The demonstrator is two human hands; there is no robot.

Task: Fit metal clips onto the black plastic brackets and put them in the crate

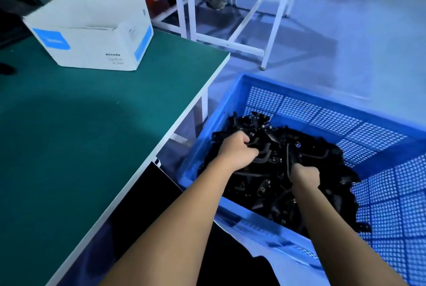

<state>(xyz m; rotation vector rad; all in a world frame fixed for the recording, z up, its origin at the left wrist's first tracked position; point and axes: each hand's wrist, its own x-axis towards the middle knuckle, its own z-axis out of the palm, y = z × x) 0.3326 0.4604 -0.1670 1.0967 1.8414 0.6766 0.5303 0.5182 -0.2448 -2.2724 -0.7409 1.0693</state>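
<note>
Two bare forearms reach down into the blue crate [288, 88], where the left hand [237, 151] has its fingers curled round black brackets [272, 184] and the right hand [305, 176] grips another from the same heap. This looks like the placing step. Next, loosen both grips over the pile beside the green table [92, 124].

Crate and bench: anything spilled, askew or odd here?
Nothing stands out. The black brackets lie heaped inside the blue crate, both hands gripping some; the white box sits upright on the green bench.
</note>
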